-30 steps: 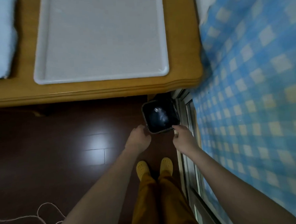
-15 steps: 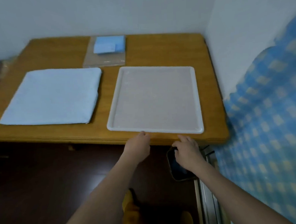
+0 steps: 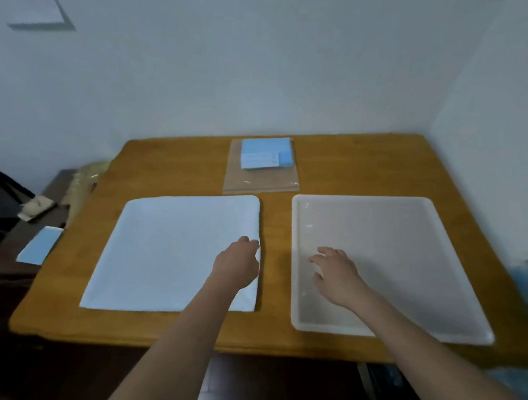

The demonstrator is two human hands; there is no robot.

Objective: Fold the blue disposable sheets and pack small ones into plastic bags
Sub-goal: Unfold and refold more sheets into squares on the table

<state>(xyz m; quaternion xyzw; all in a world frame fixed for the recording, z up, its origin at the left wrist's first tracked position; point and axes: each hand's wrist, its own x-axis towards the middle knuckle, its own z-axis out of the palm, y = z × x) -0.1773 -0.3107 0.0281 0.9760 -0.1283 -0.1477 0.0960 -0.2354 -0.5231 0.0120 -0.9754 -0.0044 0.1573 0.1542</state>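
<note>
Head view: wooden table (image 3: 362, 170), orange-brown, smooth, rounded corners, set against a pale wall. On its left half a big folded blue sheet (image 3: 167, 250) — soft, matte, roughly square, flat, with its folded edge on the right. On the right half a white plastic tray (image 3: 452, 251), shallow, rectangular, with a raised rim. At the back of the table a clear plastic bag (image 3: 260, 177) lies flat, with a small folded blue sheet (image 3: 266, 152) at its far end. Off the table's left edge sits another small blue piece (image 3: 38, 245).

Left hand (image 3: 237, 264) rests on the big sheet's right edge, fingers curled at the fold; whether it pinches the fabric is unclear. Right hand (image 3: 333, 269) lies inside the tray, fingers spread and loose, holding nothing — the hands are apart.
</note>
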